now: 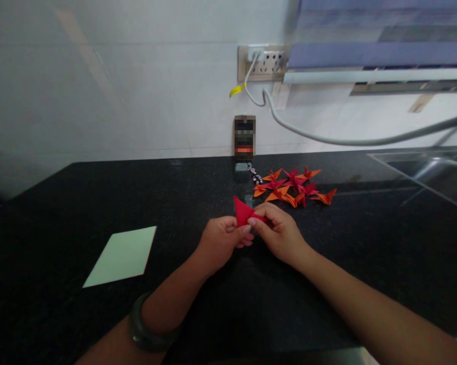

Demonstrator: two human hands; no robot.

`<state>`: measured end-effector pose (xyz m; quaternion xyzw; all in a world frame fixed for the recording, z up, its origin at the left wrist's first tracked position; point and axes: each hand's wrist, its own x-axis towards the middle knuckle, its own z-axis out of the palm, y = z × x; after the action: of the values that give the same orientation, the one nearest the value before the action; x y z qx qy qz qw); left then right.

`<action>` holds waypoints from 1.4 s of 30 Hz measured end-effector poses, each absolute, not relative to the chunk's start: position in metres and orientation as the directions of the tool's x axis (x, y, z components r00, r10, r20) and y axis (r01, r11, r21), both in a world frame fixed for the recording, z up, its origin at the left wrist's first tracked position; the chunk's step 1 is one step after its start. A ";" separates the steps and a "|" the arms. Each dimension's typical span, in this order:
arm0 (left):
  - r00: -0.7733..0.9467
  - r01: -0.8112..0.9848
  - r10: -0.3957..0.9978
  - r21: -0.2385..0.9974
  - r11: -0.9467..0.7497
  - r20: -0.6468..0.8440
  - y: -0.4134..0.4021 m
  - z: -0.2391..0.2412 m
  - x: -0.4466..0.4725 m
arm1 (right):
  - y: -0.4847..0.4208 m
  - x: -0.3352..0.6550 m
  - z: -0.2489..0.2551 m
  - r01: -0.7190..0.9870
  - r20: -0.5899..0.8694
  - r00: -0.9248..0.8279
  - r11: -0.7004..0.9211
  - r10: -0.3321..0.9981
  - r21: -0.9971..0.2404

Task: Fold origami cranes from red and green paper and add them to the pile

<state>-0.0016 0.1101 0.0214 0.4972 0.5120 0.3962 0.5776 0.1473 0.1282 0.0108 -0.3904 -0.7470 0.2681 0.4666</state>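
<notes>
A folded piece of red paper (243, 210) is held above the dark counter, one triangular point rising to the upper left. My left hand (222, 241) pinches its lower left part, thumb in front. From the other side my right hand (279, 230) grips the right part between thumb and fingers, which hide some of the folds. Just beyond my right hand lies a cluster of orange and red folded paper cranes (289, 190). To the left, a stack of pale green paper sheets (124, 256) lies flat.
A phone (245, 137) leans on the wall behind, a beaded strap (254, 173) at its foot. A grey cable (327, 139) runs from the wall socket (264, 63) to the right. A sink (433, 170) is set into the black counter (110, 197) at far right.
</notes>
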 end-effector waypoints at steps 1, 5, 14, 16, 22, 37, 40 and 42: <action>0.159 0.057 0.967 0.979 0.194 -0.200 0.110 0.022 -0.002 | 0.129 0.147 0.009 0.307 0.452 -0.240 0.509 0.859 -0.804; 0.133 0.069 0.978 0.986 0.153 -0.162 0.110 0.024 -0.002 | 0.131 0.144 0.005 0.104 0.277 -0.171 0.297 0.946 -0.949; 0.183 0.208 0.983 0.977 -0.048 0.010 0.108 0.023 -0.003 | 0.123 0.145 0.017 0.276 0.330 -0.237 0.389 0.914 -0.879; 0.194 0.229 0.980 0.969 -0.089 0.044 0.107 0.023 -0.003 | 0.121 0.145 0.019 0.307 0.365 -0.225 0.421 0.904 -0.853; 0.185 0.216 0.982 0.973 -0.081 0.041 0.109 0.021 -0.006 | 0.125 0.151 0.019 0.301 0.440 -0.280 0.513 0.853 -0.804; 0.480 0.264 0.876 0.943 -0.200 0.051 0.115 0.020 -0.017 | 0.132 0.161 0.012 -0.195 0.037 -0.496 -0.070 0.867 -0.978; 0.501 0.237 0.864 0.954 -0.185 0.043 0.114 0.019 -0.017 | 0.132 0.160 0.012 -0.221 0.028 -0.501 -0.096 0.865 -0.971; 0.502 0.218 0.864 0.960 -0.176 0.044 0.113 0.019 -0.017 | 0.132 0.159 0.012 -0.242 0.028 -0.499 -0.109 0.866 -0.964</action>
<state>-0.0170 0.1134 0.0191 0.6990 0.3869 0.3151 0.5123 0.1594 0.1321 0.0122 -0.2940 -0.5306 0.6840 0.4052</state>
